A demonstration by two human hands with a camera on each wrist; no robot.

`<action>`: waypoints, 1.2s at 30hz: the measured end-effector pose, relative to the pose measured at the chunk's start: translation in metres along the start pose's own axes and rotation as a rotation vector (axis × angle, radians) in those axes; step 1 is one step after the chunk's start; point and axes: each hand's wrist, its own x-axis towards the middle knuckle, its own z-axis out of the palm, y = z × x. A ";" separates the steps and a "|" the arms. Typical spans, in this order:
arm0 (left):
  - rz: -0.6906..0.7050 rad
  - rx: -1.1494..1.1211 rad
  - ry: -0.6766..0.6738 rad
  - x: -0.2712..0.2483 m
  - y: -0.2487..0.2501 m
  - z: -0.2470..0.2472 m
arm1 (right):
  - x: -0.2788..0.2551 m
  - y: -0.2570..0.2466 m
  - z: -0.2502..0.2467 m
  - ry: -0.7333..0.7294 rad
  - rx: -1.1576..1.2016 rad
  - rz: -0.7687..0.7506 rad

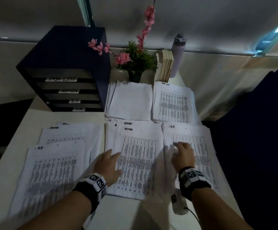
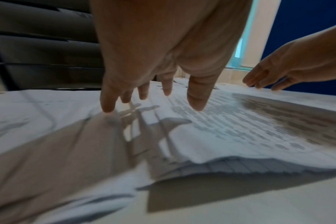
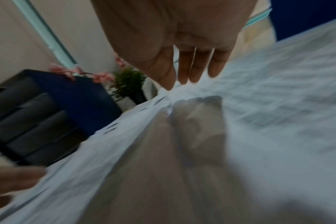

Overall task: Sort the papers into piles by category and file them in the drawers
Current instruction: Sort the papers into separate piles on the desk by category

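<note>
Here, the left hand (image 1: 107, 164) lies flat, fingers spread, on the ADMIN pile (image 1: 135, 161), the right hand (image 1: 183, 156) rests loosely open on the H.R. pile (image 1: 199, 146) just beside it, and beyond both stands the labelled drawer unit (image 1: 65, 75) on the counter (image 1: 123, 213).

Motion blur is smearing the right hand (image 1: 182, 156) and the sheet edge just left of it, so whether its fingers are pinching paper is not showing. The printed tables on the ADMIN pile (image 1: 135, 163), beside that hand, are reading too small to make out. The left hand (image 1: 109, 165) is covering the left margin of the ADMIN pile. The mixed stack (image 1: 52, 171), left of the ADMIN pile, is overlapping itself, hiding lower sheets. The bench (image 1: 118, 213) is running past the lower edge.
</note>
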 end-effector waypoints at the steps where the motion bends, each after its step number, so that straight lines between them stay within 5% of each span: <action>1: -0.045 -0.046 0.024 -0.001 -0.009 -0.003 | -0.004 -0.014 0.011 -0.076 0.061 -0.069; 6: -0.355 -0.188 0.141 -0.008 -0.074 -0.023 | -0.034 -0.081 0.056 -0.404 0.143 -0.340; 10: -0.638 -0.229 0.195 -0.019 -0.144 -0.034 | -0.054 -0.117 0.078 -0.568 -0.009 -0.508; 16: -0.909 -0.313 0.169 -0.040 -0.200 -0.043 | -0.072 -0.157 0.102 -0.644 0.008 -0.494; 21: -0.857 -0.411 0.178 -0.041 -0.233 -0.035 | -0.086 -0.191 0.120 -0.681 0.014 -0.499; 27: -0.603 -0.568 0.283 -0.035 -0.253 -0.040 | -0.097 -0.213 0.139 -0.673 -0.019 -0.484; 30: -0.508 -0.754 0.323 -0.039 -0.250 -0.053 | -0.098 -0.216 0.146 -0.652 0.005 -0.387; 36: -0.427 -0.718 0.215 -0.053 -0.252 -0.045 | -0.097 -0.220 0.147 -0.635 0.268 -0.080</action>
